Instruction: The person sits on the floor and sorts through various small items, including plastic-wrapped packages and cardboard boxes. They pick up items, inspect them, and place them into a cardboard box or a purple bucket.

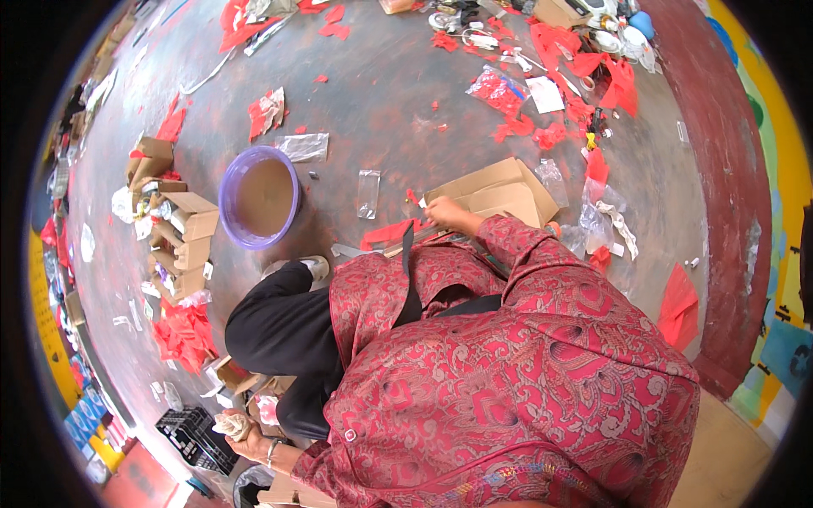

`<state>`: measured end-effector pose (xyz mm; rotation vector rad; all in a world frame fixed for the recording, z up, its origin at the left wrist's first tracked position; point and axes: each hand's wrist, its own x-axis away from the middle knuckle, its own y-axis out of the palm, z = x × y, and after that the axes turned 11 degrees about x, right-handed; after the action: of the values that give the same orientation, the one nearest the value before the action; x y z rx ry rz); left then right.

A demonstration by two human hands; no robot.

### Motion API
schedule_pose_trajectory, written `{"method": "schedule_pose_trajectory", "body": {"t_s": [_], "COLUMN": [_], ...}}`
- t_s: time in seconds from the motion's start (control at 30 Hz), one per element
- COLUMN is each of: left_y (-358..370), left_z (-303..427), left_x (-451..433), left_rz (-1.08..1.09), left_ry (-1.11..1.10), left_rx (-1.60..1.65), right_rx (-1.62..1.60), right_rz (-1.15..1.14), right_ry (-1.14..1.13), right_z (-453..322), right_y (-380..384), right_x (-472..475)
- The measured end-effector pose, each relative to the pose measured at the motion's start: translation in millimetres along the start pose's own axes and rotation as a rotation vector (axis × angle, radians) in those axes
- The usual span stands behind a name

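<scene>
My left hand [249, 439], a bracelet at its wrist, holds a crumpled off-white cloth or paper wad [232, 425] above a black plastic crate [190, 438]. My right hand [450, 214] is stretched forward with its fingers bent, over the near edge of a flattened cardboard box [489, 190]. A small red scrap [411, 197] shows at its fingertips; whether the fingers grip it is too small to tell. Beside that hand a red strip [389, 235] lies on the floor. A purple plastic tub [223, 206] of murky brown water [265, 198] stands in front of my shoe [314, 268].
Opened cardboard boxes [184, 254] and red sheets [184, 336] lie on the left. A clear plastic sleeve [368, 193] lies between tub and cardboard. Mixed scrap, cables and plastic [559, 51] heap up at the far right, near a dark red wall band [724, 209]. A lined bin [251, 479] stands below my left hand.
</scene>
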<state>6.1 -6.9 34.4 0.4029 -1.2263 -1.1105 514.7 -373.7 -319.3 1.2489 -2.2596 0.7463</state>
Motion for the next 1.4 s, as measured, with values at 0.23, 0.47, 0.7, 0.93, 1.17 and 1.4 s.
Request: {"method": "schedule_pose_trajectory", "body": {"t_s": [0.23, 0.47, 0.7, 0.93, 1.17, 1.4], "left_y": [4.2, 9.0, 18.7, 5.1, 13.3, 27.0], "left_z": [-1.3, 18.1, -36.7, 1.3, -12.0, -24.4], "left_x": [10.5, -1.4, -26.6, -36.5, -28.6, -21.5], "left_rz": [-0.205, -0.068, 0.28, 0.265, 0.302, 0.341], "left_ry": [-0.085, 0.066, 0.19, 0.143, 0.166, 0.342], "left_rx": [-0.028, -0.179, -0.259, -0.512, -0.47, -0.587], "right_rx": [-0.473, -0.824, -0.882, -0.856, 0.425, 0.806], "right_rz": [0.4, 0.803, 0.937, 0.948, 0.531, 0.517], "right_ry": [0.538, 0.502, 0.187, 0.329, 0.334, 0.674], "right_z": [-17.3, 46.2, 42.9, 32.3, 77.9, 45.7], "right_y": [-97.6, -176.9, -232.6, -270.1, -310.1, -287.3], "right_x": [42.4, 20.2, 2.7, -39.5, -100.6, -108.7]}}
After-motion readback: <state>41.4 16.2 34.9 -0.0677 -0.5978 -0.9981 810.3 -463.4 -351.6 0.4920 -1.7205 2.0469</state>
